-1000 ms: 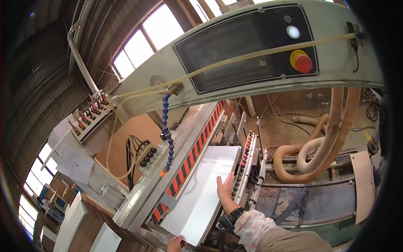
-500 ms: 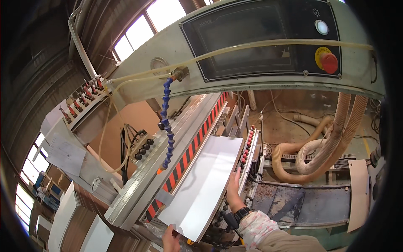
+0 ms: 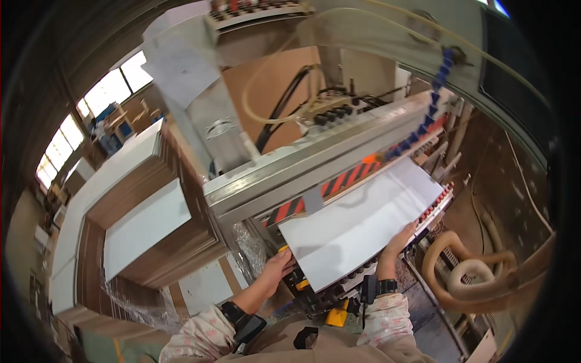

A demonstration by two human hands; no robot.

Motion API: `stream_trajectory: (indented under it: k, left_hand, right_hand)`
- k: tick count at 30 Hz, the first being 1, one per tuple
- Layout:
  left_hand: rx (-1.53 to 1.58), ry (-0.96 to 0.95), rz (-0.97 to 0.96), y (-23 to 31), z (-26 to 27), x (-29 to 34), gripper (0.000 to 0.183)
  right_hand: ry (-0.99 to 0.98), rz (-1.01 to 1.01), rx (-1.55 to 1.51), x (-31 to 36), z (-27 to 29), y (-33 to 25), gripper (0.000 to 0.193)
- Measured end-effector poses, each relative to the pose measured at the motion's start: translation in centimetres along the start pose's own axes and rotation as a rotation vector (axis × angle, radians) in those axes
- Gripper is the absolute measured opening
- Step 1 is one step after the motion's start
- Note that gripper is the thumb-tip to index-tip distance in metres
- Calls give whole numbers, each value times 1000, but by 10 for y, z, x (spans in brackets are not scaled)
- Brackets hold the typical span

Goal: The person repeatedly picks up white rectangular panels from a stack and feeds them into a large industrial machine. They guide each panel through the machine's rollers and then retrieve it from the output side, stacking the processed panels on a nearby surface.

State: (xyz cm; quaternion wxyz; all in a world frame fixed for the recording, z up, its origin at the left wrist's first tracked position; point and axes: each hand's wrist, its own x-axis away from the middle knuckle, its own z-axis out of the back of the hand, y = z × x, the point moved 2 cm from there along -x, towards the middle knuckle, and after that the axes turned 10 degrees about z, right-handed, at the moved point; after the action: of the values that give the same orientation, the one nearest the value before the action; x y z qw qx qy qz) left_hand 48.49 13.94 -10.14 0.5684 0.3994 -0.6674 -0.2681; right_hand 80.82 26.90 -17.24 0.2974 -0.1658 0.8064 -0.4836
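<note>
A long white panel point(image 3: 369, 224) lies aslant on the machine's bed, beside the red-and-black striped strip point(image 3: 345, 184). At its left short end my left hand point(image 3: 279, 266) has its fingers closed at the edge; their tips are partly hidden. My right hand point(image 3: 397, 243) rests along the near long edge, fingers stretched out and pointing away from me. Next to that edge runs a row of red and black knobs point(image 3: 437, 206). A yellow part point(image 3: 337, 314) sits below the panel's near corner.
Stacked white-faced boards point(image 3: 148, 230) with brown edges stand at the left, partly in clear wrap. A metal beam point(image 3: 315, 166) crosses beyond the panel, with a blue segmented hose point(image 3: 431, 109) hanging above. Ribbed ducts point(image 3: 460, 272) coil at the right.
My view has swung left, bringing the board stacks and both forearms further in. The left hand has shifted from the panel's near corner further up its short end. The right hand stays at the long edge.
</note>
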Motion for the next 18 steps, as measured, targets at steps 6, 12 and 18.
stream_trajectory:
  k: [6,12,18]
  left_hand:
    - [-541,268,-701,-19,-8,12,46]
    - [-466,252,-692,-41,-13,9,56]
    - [-418,32,-683,-50,-3,1,65]
  right_hand:
    - [30,-50,1,43,3,-17,51]
    - [-50,-259,-447,80,-11,-38,50]
    - [-48,-709,-2011,45,23,49,50]
